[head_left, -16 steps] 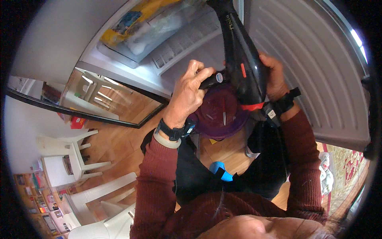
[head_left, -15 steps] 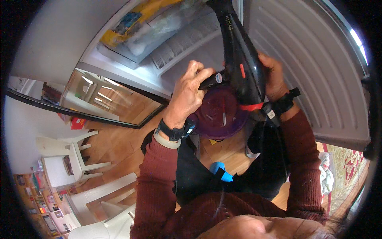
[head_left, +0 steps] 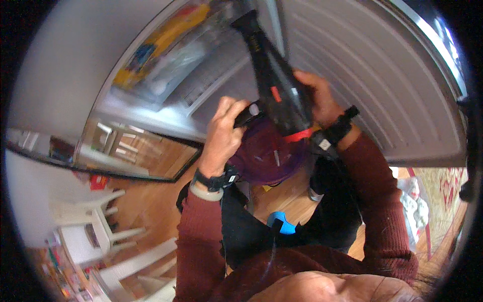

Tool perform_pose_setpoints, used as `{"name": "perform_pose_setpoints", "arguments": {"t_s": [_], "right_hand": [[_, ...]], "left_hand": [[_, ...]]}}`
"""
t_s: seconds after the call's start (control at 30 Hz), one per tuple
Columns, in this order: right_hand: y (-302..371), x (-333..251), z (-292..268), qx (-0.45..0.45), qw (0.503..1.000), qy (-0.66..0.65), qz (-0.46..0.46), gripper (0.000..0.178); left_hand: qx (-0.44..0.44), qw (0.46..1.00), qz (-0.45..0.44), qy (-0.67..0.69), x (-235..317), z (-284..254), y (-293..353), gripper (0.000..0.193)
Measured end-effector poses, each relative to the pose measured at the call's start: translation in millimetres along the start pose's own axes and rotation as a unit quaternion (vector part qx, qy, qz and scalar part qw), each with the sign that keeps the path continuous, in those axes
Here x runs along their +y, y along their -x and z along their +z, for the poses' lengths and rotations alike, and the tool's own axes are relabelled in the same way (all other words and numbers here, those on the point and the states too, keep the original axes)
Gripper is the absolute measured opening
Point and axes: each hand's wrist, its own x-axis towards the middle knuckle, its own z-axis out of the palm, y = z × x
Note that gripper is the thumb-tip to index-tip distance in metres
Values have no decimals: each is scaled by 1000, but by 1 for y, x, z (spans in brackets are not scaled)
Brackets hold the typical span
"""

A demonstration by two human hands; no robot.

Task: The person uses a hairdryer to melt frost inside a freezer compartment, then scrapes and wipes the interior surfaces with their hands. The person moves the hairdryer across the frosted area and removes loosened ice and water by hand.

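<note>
A black hair dryer (head_left: 276,83) with a red ring at its rear end is held in front of the open freezer, its narrow nozzle (head_left: 245,21) aimed away from me. My left hand (head_left: 221,138) is closed round the handle (head_left: 246,115), which sticks out to the left. On the other side, my right hand (head_left: 324,103) grips the dryer's body, with part of its fingers hidden behind it. Below the dryer is a purple basin (head_left: 251,173); a thin pale object (head_left: 276,158) shows there, too blurred to name.
A clear freezer drawer (head_left: 173,90) holds yellow and white packages (head_left: 166,40). The ribbed freezer door (head_left: 367,85) stands wide on the right, and a dark-edged glossy lower door (head_left: 136,151) on the left. White chairs (head_left: 100,221) are at lower left; a patterned rug (head_left: 445,196) lies at right.
The whole view has shifted and blurred a little. Against the freezer, the hair dryer has moved slightly left and farther away, with both hands staying on it.
</note>
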Motion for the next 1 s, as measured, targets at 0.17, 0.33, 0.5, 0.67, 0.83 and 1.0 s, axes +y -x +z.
{"name": "perform_pose_setpoints", "arguments": {"t_s": [0.17,0.33,0.5,0.67,0.83,1.0], "right_hand": [[-4,2,3,-13,1000,-13,7,57],[-10,-4,8,-111,993,-8,-42,61],[-15,-1,15,-134,984,-58,-98,57],[1,37,17,-120,912,296,-256,48],[23,75,32,-71,931,287,-215,36],[28,67,57,-12,912,281,-300,28]], "left_hand": [[-1,1000,-20,16,5,1,0,50],[9,999,-37,5,6,4,0,50],[77,961,-98,246,9,10,7,38],[71,981,-18,179,24,24,21,41],[53,959,-76,268,32,42,36,42],[44,982,-35,180,30,51,37,47]]}}
